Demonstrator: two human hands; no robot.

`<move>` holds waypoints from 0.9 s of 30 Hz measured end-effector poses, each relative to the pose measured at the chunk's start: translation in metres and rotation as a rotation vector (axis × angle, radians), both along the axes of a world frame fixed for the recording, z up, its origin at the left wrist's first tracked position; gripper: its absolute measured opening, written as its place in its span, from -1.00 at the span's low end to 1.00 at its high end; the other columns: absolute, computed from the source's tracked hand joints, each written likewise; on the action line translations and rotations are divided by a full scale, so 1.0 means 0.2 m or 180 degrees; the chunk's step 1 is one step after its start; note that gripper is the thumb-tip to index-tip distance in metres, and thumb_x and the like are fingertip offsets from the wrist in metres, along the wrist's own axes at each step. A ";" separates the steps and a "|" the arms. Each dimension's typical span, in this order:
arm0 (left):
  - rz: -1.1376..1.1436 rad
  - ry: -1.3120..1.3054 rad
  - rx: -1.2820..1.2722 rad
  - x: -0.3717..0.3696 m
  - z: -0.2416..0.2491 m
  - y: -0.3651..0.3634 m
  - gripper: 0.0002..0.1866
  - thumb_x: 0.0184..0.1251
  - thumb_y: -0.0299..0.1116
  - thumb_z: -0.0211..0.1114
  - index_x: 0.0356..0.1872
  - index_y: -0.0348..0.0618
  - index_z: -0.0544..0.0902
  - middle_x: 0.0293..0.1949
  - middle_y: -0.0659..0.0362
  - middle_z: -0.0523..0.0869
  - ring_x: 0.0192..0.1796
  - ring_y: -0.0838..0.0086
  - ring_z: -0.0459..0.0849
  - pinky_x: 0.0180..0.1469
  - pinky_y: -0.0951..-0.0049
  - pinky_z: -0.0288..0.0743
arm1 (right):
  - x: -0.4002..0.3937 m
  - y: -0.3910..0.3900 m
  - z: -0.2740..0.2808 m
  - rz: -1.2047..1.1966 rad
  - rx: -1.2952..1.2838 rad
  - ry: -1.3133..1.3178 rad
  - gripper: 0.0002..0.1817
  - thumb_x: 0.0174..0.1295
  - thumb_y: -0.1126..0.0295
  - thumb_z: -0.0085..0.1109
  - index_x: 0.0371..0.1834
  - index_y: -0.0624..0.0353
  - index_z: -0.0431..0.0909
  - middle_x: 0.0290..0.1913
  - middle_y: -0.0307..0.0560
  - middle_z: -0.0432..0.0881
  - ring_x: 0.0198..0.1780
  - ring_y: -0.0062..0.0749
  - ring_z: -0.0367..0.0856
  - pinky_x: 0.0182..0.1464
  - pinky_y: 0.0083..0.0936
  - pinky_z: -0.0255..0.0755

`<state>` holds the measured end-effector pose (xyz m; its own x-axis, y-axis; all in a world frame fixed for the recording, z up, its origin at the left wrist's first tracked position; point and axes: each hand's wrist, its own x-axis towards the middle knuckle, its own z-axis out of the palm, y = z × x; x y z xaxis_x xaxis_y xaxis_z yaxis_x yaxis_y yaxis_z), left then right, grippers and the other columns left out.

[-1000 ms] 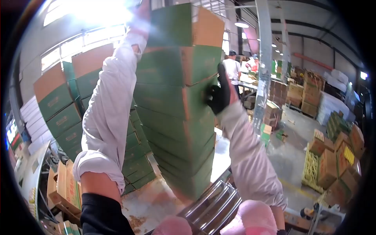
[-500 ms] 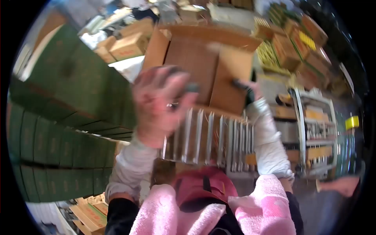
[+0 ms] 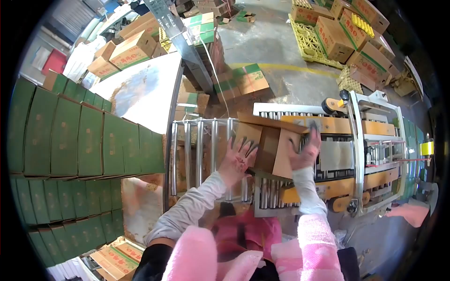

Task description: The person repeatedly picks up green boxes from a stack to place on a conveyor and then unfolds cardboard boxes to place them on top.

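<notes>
A brown cardboard box (image 3: 268, 145) with raised flaps stands on the rollers, between my two hands. At its left side is my left hand (image 3: 238, 159), fingers spread and dark at the tips, against or close to the flap. My right hand (image 3: 307, 149) is at the right flap, its thumb and fingers apart. Neither hand is wrapped round anything. The lower part of the box is hidden by its flaps and my hands.
The roller conveyor (image 3: 200, 150) runs left to right into a white-framed machine (image 3: 358, 154) with yellow side guides. Rows of green cartons (image 3: 89, 140) stand at left. A metal post (image 3: 180, 37) rises beyond. Cartons (image 3: 335, 40) and yellow trays (image 3: 309, 42) lie at back right.
The box has moved from close in front of me down onto the conveyor, and looks smaller. Both hands have moved with it; my left hand has shifted right and its fingers are spread.
</notes>
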<state>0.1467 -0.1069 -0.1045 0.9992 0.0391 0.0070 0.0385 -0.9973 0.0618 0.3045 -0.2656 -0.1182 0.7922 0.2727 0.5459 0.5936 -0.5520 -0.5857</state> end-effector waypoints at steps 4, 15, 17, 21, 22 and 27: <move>0.1755 0.0125 -0.0705 0.08 -0.32 0.04 0.16 -0.44 0.11 0.52 0.27 -0.23 0.15 0.28 -0.10 0.19 0.33 0.02 0.15 0.31 -0.17 -0.08 | 0.08 0.45 0.07 0.1112 -0.1719 -0.0411 -0.41 0.01 0.09 0.19 0.10 0.16 0.38 0.06 0.06 0.44 0.18 -0.05 0.33 0.30 -0.11 0.07; 0.1178 -0.1768 -0.1951 -0.37 0.77 0.13 -0.20 0.13 -0.36 0.30 0.35 -0.24 0.06 0.20 -0.05 0.38 0.23 0.25 0.38 0.22 0.42 0.29 | 0.06 -0.37 -0.51 0.1486 -0.2260 -0.0441 -0.43 -0.08 0.31 0.20 0.08 0.22 0.40 0.26 0.10 0.30 0.28 0.01 0.24 0.33 -0.09 0.04; 0.1209 -0.3550 -0.0197 -0.86 1.47 0.50 -0.41 0.18 -0.33 0.24 0.19 -0.24 0.19 0.00 0.01 0.41 0.03 0.32 0.41 0.06 0.39 0.31 | -0.03 0.02 -0.29 0.1541 -0.0975 -0.0348 -0.47 -0.01 0.36 0.16 0.11 0.24 0.39 0.26 0.11 0.30 0.25 0.00 0.28 0.31 -0.15 0.09; 0.2181 -0.4063 0.3159 -1.76 2.46 1.43 -0.74 0.27 -0.29 0.14 -0.14 -0.25 0.46 -0.40 0.14 0.47 -0.37 0.45 0.47 -0.27 0.34 0.35 | -0.78 1.10 0.80 0.2871 0.1898 0.1725 -0.53 0.20 0.37 0.09 0.21 0.20 0.35 0.11 -0.02 0.46 0.17 -0.34 0.39 0.21 -0.49 0.22; 0.2364 -0.3279 0.4359 -1.99 2.62 1.86 -0.77 0.30 -0.28 0.11 -0.22 -0.25 0.52 -0.50 0.17 0.49 -0.47 0.48 0.49 -0.35 0.33 0.36 | -0.92 1.34 1.01 0.3535 0.2202 0.2235 -0.47 0.23 0.32 0.07 0.25 0.24 0.26 0.17 0.04 0.39 0.21 -0.35 0.33 0.22 -0.50 0.20; 0.1967 -0.4684 0.1950 -1.43 2.71 1.18 -0.67 0.19 -0.18 0.25 -0.36 -0.33 0.57 -0.56 0.18 0.59 -0.50 0.57 0.48 -0.42 0.47 0.36 | -1.21 2.10 1.81 0.4946 0.2741 0.4102 -0.20 0.08 -0.09 0.17 0.29 0.14 0.15 0.18 -0.24 0.33 0.24 -0.44 0.19 0.21 -0.50 0.07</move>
